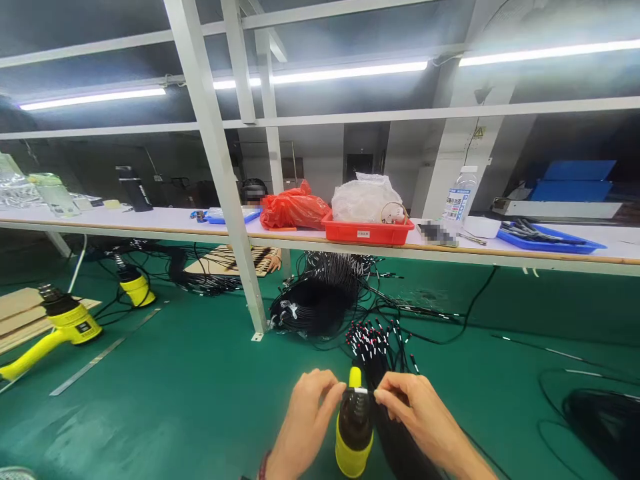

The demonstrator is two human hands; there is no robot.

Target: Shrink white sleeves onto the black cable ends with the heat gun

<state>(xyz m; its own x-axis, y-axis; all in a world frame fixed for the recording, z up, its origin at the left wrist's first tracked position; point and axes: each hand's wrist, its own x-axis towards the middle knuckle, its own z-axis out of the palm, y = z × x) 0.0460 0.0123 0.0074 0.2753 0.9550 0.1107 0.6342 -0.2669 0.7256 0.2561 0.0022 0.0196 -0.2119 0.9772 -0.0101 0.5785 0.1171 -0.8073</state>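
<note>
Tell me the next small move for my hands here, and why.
Probably roll the dark cable slightly, holding its white band at the heat gun's nozzle. Your left hand and right hand pinch either side of the band, so a small turn could present another side. Whether the gun is on isn't visible.

Bare hands [311, 412], slim dark-reddish band [263, 465] around the left wrist [280, 460]

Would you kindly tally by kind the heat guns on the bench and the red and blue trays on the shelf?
Heat guns: 3
Red trays: 1
Blue trays: 2, one partly behind a post
Total: 6
</note>
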